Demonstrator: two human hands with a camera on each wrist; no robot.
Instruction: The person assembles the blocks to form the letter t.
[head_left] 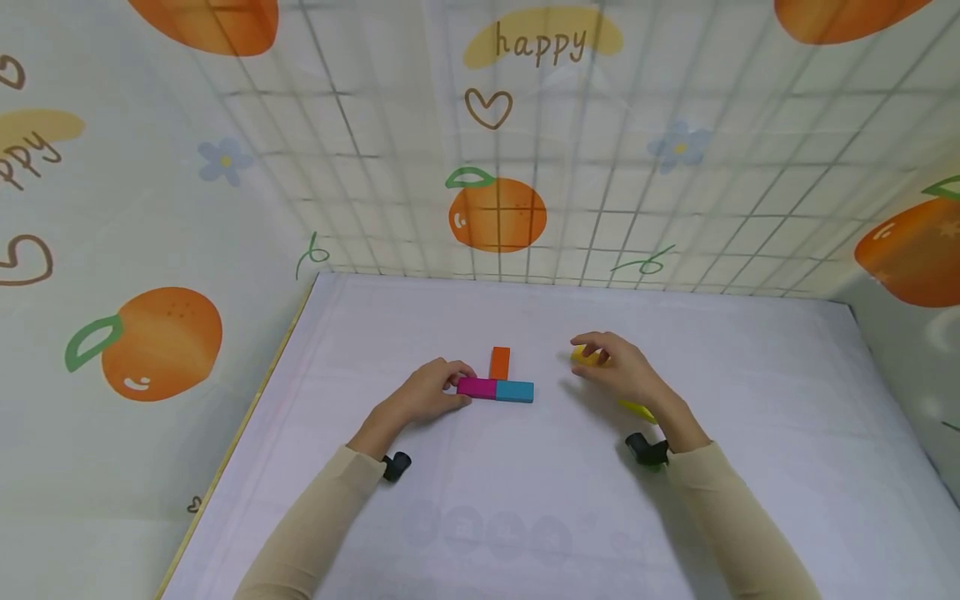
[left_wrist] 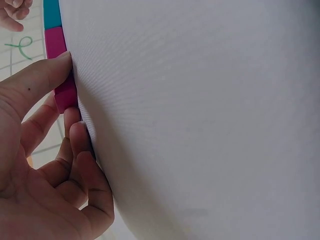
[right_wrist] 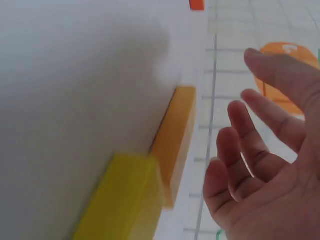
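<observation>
A magenta block (head_left: 477, 388) lies end to end with a blue block (head_left: 515, 392) on the white table. My left hand (head_left: 431, 390) pinches the magenta block at its left end, thumb on the near side and a fingertip on the far side, as the left wrist view shows. An orange block (head_left: 500, 363) stands crosswise behind these two. Over an amber-yellow block (right_wrist: 172, 145) hovers my right hand (head_left: 622, 367), fingers spread and holding nothing. A bright yellow block (right_wrist: 125, 200) lies closer to the right wrist; the forearm partly covers it in the head view.
The white table (head_left: 480, 467) has a left edge running diagonally. A printed curtain (head_left: 375, 167) with oranges and a grid rises behind the table and along its sides. Black wrist cameras sit below both hands.
</observation>
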